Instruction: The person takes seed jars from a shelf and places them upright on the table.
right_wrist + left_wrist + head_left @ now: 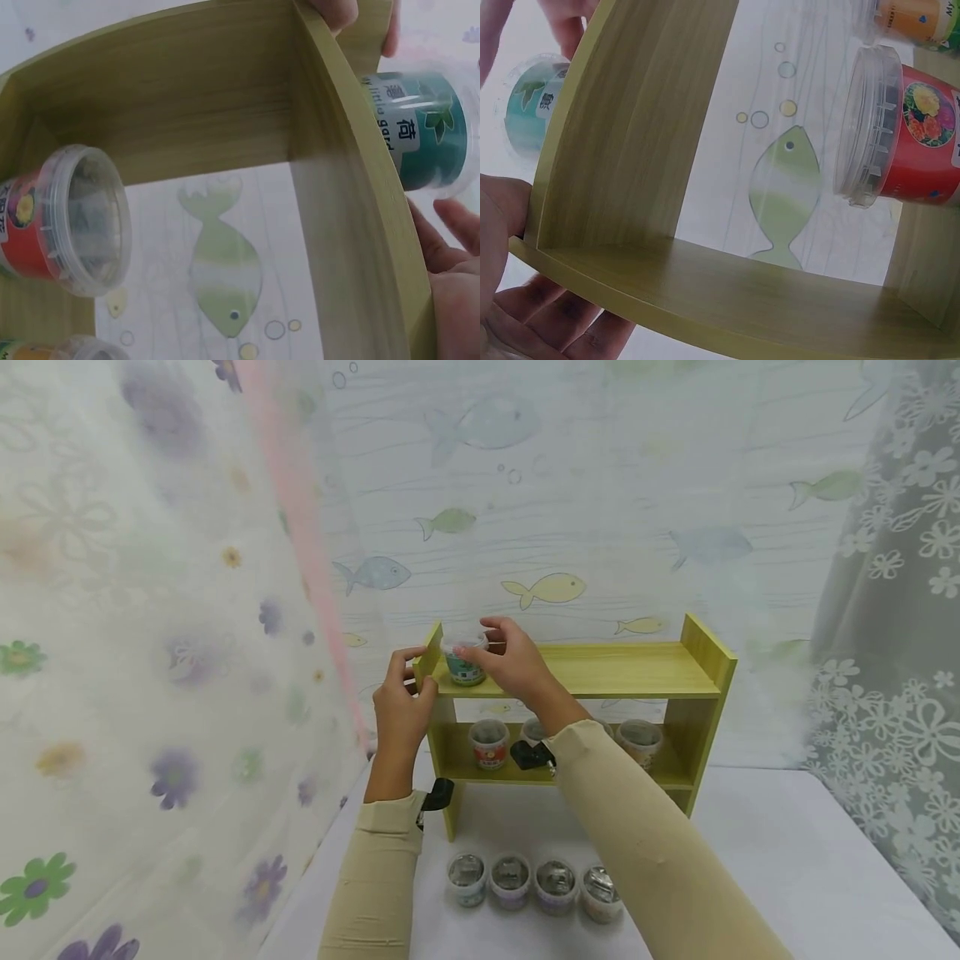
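Note:
A small clear plastic cup (pixel 463 664) with a teal label stands on the top board at the left end of a yellow-green wooden shelf (pixel 615 668). Beside that cup is my right hand (pixel 517 664), its thumb and fingers spread about it. In the right wrist view a slight gap shows between the fingertips (pixel 448 210) and the teal-labelled cup (pixel 427 127). My left hand (pixel 403 697) grips the shelf's left side panel, thumb on one side and fingers on the other. Part of this grip is hidden behind the panel in the left wrist view.
Several cups stand on the middle board, among them a red-labelled cup (pixel 490 745); my right arm partly covers the row. On the white tabletop (pixel 757 852), a row of cups (pixel 511 881) with dark, shiny tops sits before the shelf. Patterned curtains (pixel 187 610) hang behind and beside it.

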Available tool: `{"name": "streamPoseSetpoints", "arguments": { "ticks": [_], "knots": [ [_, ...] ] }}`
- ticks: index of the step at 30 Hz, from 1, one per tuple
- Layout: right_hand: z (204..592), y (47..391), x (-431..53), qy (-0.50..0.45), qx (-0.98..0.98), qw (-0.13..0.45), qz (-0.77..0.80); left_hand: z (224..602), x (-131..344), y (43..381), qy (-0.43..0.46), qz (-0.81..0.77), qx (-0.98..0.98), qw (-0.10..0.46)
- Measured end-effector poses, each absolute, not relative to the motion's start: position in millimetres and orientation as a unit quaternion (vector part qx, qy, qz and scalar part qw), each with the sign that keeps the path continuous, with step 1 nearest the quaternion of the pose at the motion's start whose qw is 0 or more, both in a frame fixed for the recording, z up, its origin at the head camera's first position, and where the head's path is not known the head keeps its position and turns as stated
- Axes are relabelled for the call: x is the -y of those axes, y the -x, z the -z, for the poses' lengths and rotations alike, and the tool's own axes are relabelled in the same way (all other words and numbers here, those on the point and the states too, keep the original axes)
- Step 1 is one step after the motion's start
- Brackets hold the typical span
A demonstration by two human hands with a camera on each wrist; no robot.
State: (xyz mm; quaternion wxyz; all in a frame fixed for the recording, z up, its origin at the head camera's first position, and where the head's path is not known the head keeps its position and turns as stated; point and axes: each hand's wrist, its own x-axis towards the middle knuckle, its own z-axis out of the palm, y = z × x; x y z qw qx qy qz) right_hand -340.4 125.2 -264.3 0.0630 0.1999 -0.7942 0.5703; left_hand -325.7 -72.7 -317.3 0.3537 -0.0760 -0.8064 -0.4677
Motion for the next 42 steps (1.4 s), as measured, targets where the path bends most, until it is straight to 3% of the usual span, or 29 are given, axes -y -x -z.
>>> {"name": "streamPoseSetpoints", "arguments": {
  "ticks": [16, 42],
  "knots": [
    [255.0, 340.1, -125.3, -0.226, 0.855, 0.082, -0.459, 316.0, 71.3, 323.4, 0.083, 0.474, 0.805, 0.346],
    [248.2, 327.7, -176.5, -0.277, 0.859, 0.058, -0.426, 315.5, 71.9, 322.4, 0.078, 0.478, 0.801, 0.353]
  ]
}}
